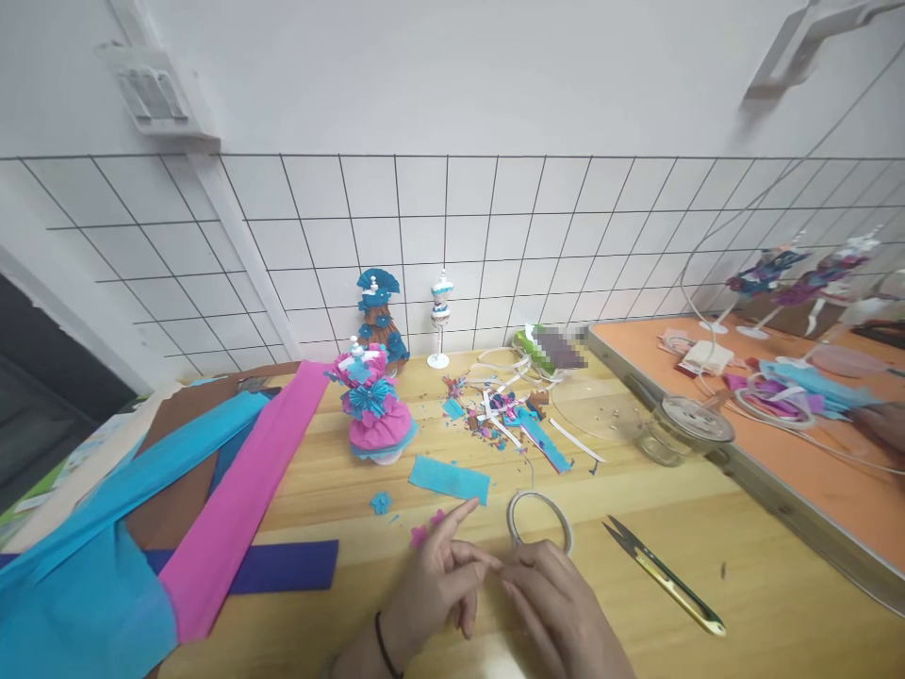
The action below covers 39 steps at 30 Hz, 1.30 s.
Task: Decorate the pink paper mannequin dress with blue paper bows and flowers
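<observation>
My left hand (445,580) and my right hand (555,599) meet low in the middle of the view, fingertips touching. The left index finger points up and away, while its thumb and other fingers are bent together. Fingers of the right hand are pinched; anything small between the fingertips is hidden. Just beyond the right hand lies a roll of tape (512,514). Small pink paper flowers (419,537) peek out by the left hand. Further on are a blue paper flower (380,503) and a blue crepe paper strip (449,478). Thread snips (665,575) rest at the right.
Crepe paper strips (247,490) cover the left side. A pink-and-blue paper dress on a small mannequin (382,424) stands behind, near a brown-and-blue one (382,325) and a bare white mannequin (439,325). Paper scraps (501,405), a clear jar (665,443) and a co-worker's hand (883,424) are further off.
</observation>
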### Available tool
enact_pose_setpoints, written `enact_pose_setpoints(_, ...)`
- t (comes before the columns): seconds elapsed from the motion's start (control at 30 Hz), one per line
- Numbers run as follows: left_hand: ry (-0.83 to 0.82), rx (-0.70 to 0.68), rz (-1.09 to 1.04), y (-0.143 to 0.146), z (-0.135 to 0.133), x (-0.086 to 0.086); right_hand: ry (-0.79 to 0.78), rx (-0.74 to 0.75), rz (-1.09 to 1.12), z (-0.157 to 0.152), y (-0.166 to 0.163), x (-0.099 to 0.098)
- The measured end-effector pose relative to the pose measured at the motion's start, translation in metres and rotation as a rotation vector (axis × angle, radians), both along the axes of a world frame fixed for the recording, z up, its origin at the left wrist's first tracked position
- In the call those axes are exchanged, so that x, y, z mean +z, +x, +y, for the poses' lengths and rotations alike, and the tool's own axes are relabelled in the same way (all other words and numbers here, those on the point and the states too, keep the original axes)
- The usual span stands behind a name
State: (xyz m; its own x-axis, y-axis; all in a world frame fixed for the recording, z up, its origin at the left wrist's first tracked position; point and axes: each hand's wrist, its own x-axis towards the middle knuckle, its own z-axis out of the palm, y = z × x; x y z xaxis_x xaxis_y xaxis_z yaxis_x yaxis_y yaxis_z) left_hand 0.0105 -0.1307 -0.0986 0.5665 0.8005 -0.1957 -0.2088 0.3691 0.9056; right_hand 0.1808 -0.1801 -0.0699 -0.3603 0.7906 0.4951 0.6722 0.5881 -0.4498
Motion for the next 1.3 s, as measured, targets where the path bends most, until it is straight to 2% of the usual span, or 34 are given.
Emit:
enact_pose_setpoints(0.17, -0.101, 0.003, -0.126, -0.002, 0.004, -0.003, 0.139, 0.024, -0.062, 0.004, 0.002, 0.002)
enact_pose_setpoints(0.47, -0.262, -0.042, -0.176, -0.007, 0.004, 0.004, 0.201, 0.044, -0.148, 0.005, 0.008, -0.001)
enact_pose_setpoints(0.6, -0.263, -0.037, -0.182, -0.006, 0.004, 0.003, 0.158, 0.046, -0.07, 0.005, 0.007, -0.001)
enact_pose_setpoints(0.73, -0.204, -0.034, -0.137, -0.003, 0.002, 0.004, 0.028, 0.033, 0.064, 0.003, 0.003, 0.001)
enact_pose_setpoints(0.97, -0.095, -0.074, -0.051, -0.002, 0.001, -0.003, -0.167, -0.14, 0.409, 0.001, -0.003, 0.002)
enact_pose_setpoints(1.13, -0.021, -0.169, 0.071, -0.001, -0.002, -0.002, -0.219, -0.075, 0.348, 0.0, -0.004, 0.001)
enact_pose_setpoints(1.3, 0.027, -0.231, 0.142, 0.0, -0.004, 0.005, -0.224, -0.087, 0.264, 0.0, -0.005, -0.006)
